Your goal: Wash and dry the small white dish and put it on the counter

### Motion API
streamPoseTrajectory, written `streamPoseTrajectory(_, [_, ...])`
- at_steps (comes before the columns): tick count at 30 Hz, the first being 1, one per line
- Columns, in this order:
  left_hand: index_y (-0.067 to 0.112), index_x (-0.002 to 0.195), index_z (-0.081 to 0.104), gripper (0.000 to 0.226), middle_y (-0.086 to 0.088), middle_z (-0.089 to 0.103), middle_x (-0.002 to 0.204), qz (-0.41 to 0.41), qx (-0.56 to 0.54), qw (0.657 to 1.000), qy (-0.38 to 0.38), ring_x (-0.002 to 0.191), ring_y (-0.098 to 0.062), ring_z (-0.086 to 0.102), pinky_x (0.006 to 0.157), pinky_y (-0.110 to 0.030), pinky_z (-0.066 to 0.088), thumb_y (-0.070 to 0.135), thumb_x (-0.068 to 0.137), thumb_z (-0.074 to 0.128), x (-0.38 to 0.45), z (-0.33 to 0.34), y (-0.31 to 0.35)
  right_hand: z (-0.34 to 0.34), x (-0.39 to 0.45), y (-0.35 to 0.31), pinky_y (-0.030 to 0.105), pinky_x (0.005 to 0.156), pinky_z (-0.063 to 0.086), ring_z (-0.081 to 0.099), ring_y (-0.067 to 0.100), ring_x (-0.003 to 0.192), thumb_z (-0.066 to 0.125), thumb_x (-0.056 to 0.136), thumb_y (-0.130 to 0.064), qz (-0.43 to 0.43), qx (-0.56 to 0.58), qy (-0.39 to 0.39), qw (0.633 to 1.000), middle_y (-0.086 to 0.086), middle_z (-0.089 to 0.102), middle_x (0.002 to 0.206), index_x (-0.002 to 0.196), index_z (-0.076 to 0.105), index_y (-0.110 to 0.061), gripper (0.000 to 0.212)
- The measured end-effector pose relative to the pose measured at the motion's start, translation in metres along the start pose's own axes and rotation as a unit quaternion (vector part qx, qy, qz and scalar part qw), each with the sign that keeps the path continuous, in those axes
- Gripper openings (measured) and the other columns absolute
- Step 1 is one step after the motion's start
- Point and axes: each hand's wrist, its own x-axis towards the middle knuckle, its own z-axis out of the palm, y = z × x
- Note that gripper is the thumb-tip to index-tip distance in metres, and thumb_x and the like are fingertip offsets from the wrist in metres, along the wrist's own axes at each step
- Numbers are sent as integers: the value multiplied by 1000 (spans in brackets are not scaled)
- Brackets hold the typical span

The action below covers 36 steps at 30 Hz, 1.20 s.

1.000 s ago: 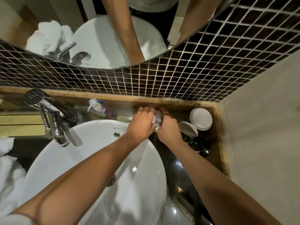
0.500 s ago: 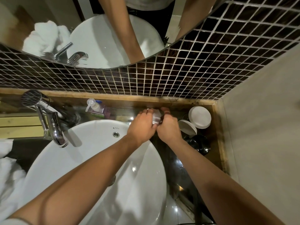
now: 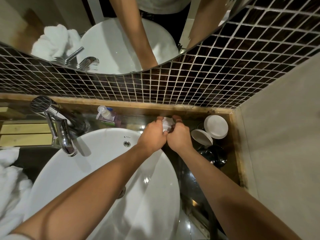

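Observation:
My left hand (image 3: 153,136) and my right hand (image 3: 178,136) meet over the dark counter (image 3: 194,186), just right of the basin's back rim. Both pinch one small white object (image 3: 167,124) between their fingertips. It looks crumpled, like tissue or cloth, and I cannot tell what it is. Two small white round dishes stand right of my hands, untouched. One dish (image 3: 216,126) lies flat in the corner, and the other dish (image 3: 201,136) leans tilted against it.
A white basin (image 3: 103,170) fills the middle, with a chrome tap (image 3: 58,129) at its left. A pump soap bottle (image 3: 105,115) stands behind it. A black glossy bowl (image 3: 214,155) sits below the dishes. White towels (image 3: 10,179) lie at the left. A wall (image 3: 285,153) closes the right side.
Both hands stayed together at the same spot and worked the white object between the fingers; more of it now shows above the fingertips. The dishes have not moved.

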Motion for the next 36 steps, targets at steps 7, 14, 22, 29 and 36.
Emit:
streamPoseTrajectory(7, [14,139,39,51,-11,64,120,11,2,1000,9,109,-27,61,95,-38,49,22,92,58,-4,1,1,-1,-1,1,31,72,55,67,25,94,68,90,-8,9,-6,17,1000,9,67,108,147,42,-20,64])
streamPoseTrajectory(14, [15,140,39,50,-10,65,120,15,-7,1000,5,106,-26,62,91,-37,52,23,94,56,-4,0,-1,-1,-2,3,38,79,61,67,24,97,67,91,-8,20,13,21,999,8,67,114,145,45,-22,60])
streamPoseTrajectory(22, [14,136,47,40,-9,54,133,17,45,996,79,123,-25,48,107,-37,37,19,96,49,-3,-1,-5,0,-6,7,35,86,54,61,26,113,68,88,-2,30,-5,72,997,9,63,127,138,52,-20,55])
streamPoseTrajectory(29, [11,136,46,39,-13,55,132,-35,36,997,51,120,-28,52,100,-35,41,16,97,44,-6,-1,-8,4,-7,4,38,85,56,60,33,114,71,85,1,67,-46,70,994,14,58,130,135,53,-17,57])
streamPoseTrajectory(36, [9,136,48,39,-14,57,131,-52,31,997,40,118,-30,55,98,-36,44,16,98,43,-3,-1,-6,2,-5,6,38,86,54,61,33,112,71,86,1,75,-17,65,995,14,60,128,133,56,-16,53])
